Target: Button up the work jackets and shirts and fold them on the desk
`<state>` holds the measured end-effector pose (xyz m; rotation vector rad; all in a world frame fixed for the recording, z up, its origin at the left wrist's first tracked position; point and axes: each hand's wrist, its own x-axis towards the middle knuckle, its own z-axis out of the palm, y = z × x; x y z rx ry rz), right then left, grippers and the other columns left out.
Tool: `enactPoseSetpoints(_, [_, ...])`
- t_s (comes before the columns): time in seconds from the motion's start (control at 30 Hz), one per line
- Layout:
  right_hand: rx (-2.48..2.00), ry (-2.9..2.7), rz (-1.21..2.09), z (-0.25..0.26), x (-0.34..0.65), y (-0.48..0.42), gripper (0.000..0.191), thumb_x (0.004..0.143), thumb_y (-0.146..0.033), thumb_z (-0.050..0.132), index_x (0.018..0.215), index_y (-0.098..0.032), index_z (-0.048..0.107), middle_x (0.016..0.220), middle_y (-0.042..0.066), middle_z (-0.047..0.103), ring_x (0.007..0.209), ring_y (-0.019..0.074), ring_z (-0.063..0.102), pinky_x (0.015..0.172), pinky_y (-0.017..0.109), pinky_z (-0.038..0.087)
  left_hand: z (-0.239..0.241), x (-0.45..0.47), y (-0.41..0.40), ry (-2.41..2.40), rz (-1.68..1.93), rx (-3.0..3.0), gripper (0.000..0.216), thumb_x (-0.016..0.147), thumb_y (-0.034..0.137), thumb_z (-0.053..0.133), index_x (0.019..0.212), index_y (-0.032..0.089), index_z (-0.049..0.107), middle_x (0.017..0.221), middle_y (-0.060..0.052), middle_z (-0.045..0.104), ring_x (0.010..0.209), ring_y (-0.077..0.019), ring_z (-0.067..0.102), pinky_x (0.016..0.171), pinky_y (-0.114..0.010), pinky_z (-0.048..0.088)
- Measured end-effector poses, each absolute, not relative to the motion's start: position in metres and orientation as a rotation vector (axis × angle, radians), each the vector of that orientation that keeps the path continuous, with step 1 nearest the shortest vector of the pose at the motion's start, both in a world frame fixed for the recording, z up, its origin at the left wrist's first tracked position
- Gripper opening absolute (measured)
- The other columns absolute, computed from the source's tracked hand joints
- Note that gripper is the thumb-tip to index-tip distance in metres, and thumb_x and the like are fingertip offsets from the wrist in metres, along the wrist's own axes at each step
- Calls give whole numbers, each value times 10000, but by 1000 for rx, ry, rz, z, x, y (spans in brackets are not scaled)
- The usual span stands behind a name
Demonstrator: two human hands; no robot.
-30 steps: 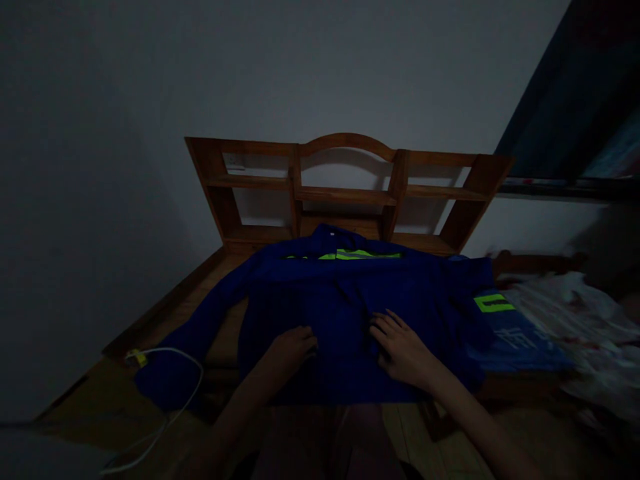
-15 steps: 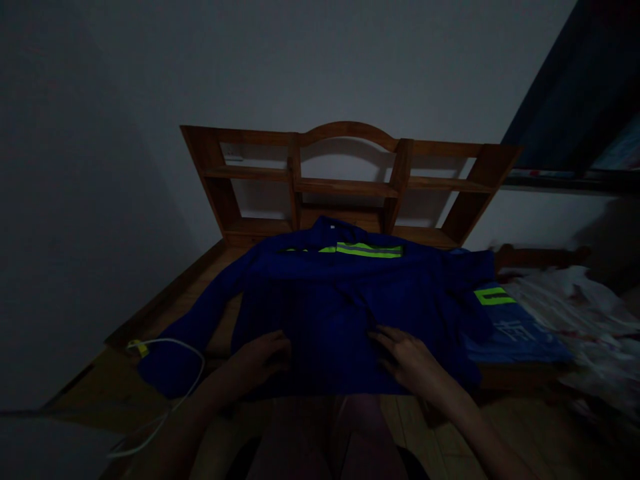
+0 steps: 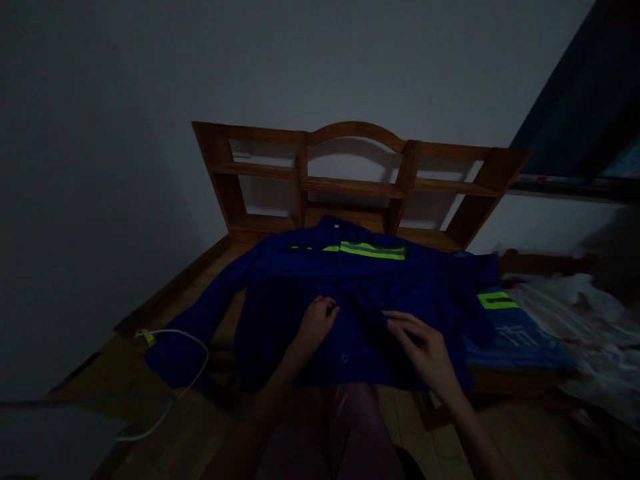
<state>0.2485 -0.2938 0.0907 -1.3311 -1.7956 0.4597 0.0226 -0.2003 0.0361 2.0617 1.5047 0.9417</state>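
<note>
Well, white cable (image 3: 173, 330): looped over the blue sleeve (image 3: 175, 360) at the far left, trailing off toward the floor, with a yellow tag (image 3: 149, 338) near its upper end.
Wooden tabletop (image 3: 203, 270): bare wood shows between that sleeve and the wall (image 3: 125, 167); the cuff end hangs past its front edge.
My left hand (image 3: 318, 323): over the middle of the blue jacket (image 3: 360, 280), fingers curled, a small gap between thumb and forefinger; I can't tell whether I have any cloth in them.
Jacket: spread wide across the tabletop, collar toward the wooden shelf unit (image 3: 357, 188), hem toward my legs (image 3: 357, 420), creased between my hands.
Pale ring mark (image 3: 344, 359): low on the jacket, near the hem.
Lime reflective strip (image 3: 373, 251): showing through the opening below the collar.
My right hand (image 3: 423, 343): over the jacket's right half, fingers stretched loosely together, thumb a little apart; whether they grip fabric is too dark to tell.
Blue printed fabric (image 3: 515, 337): beside the jacket's right side, white lettering on it, a lime patch (image 3: 497, 301) above.
White plastic bag (image 3: 585, 307): crumpled at the far right.
</note>
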Motion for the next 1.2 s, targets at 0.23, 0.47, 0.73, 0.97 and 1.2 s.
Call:
enactPoseSetpoints(0.23, [-1556,-2393,244,55,249,-307,499,750,-199,645,1236,-286,570,1302,67,536,1175,273,508,964,443,433,11,41,-184,1542,901,2027,108,749,211,647,856,207,643,908,-33,583,853,-156,571,795,-262,429])
enactPoseSetpoints(0.47, [-1467,-2453,288,53,254,-307,597,750,-92,601,1282,-346,513,1357,28,489,1201,247,496,999,455,413,23,35,-191,1402,1015,1904,48,720,195,658,751,184,624,764,-14,612,718,-138,574,675,-243,431])
enactPoseSetpoints(0.73, [-1445,-1605,482,53,236,-322,311,895,-325,484,1161,-254,629,1165,34,642,1116,234,573,980,400,447,28,37,-213,1065,955,1485,87,701,217,598,748,155,635,665,-9,640,583,-133,602,575,-233,459])
enactPoseSetpoints(0.97, [-1398,-1729,620,40,210,-334,321,895,-350,486,1132,-207,650,1131,55,657,1058,238,607,926,356,484,3,36,-211,1035,954,1475,83,684,179,546,730,166,613,660,-4,646,635,-136,612,613,-222,459])
enactPoseSetpoints(1.2, [-1298,-1931,583,60,204,-317,267,871,-328,539,1112,-261,634,1153,42,623,1085,191,568,933,332,463,5,29,-209,958,943,1539,91,713,199,559,765,156,621,674,-10,638,646,-129,610,647,-226,466])
